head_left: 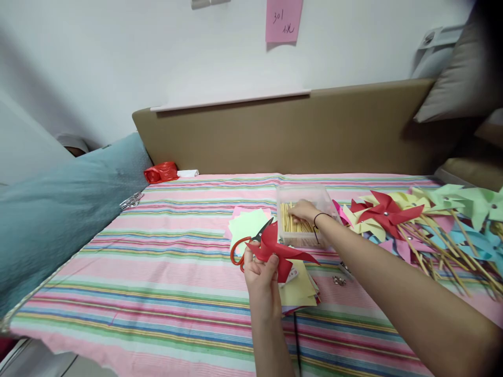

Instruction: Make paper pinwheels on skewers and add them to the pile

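Observation:
My left hand (261,269) is closed on a red paper pinwheel (280,251) with bent blades. My right hand (304,210) reaches into a clear plastic box (326,196) of thin wooden sticks (290,222). Its fingers are bent down among the sticks, and their tips are hidden, so I cannot make out what they grip. Scissors with orange handles (236,251) lie just left of the pinwheel, partly behind it. Beneath them are pale green paper sheets (247,222). Yellow paper squares (301,288) are stacked below the pinwheel.
Finished pinwheels on sticks (387,213) are heaped at the right. Small metal fasteners (338,280) sit under my right forearm. A red plastic bag (162,172) and a clear crumpled packet (132,201) lie at the left of the striped cloth (157,293). A brown board (275,136) stands behind.

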{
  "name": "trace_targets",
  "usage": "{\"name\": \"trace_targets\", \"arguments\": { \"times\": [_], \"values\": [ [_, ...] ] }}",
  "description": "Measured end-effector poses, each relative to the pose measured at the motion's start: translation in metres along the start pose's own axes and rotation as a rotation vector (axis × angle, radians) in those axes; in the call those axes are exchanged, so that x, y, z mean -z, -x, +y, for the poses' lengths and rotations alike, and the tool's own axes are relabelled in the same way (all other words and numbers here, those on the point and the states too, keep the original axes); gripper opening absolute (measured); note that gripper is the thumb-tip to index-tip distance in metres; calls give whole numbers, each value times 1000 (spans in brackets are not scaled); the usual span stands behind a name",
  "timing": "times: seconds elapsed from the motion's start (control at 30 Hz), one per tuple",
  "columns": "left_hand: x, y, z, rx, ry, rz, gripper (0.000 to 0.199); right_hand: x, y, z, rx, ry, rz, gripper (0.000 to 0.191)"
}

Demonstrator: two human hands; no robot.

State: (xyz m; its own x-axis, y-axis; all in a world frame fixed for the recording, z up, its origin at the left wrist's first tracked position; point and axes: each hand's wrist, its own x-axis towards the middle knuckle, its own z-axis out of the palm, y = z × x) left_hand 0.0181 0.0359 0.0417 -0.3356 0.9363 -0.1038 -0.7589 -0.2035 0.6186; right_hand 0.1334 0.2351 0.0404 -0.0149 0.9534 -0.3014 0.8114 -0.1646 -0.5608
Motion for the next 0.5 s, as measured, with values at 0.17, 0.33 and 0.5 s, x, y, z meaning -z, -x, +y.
{"name": "trace_targets", "arguments": {
  "times": [0.17, 0.33, 0.5],
  "values": [
    [2, -3, 3, 5, 28, -27, 47, 44, 40, -2, 176, -316, 186, 18],
    [-2, -2, -3, 66, 10, -115, 43, 37, 139, 34, 424, -765, 198, 15],
    [-10, 4, -16, 174, -42, -265, 47, -1, 201, 69, 358, -826, 194, 23]
  ]
}}
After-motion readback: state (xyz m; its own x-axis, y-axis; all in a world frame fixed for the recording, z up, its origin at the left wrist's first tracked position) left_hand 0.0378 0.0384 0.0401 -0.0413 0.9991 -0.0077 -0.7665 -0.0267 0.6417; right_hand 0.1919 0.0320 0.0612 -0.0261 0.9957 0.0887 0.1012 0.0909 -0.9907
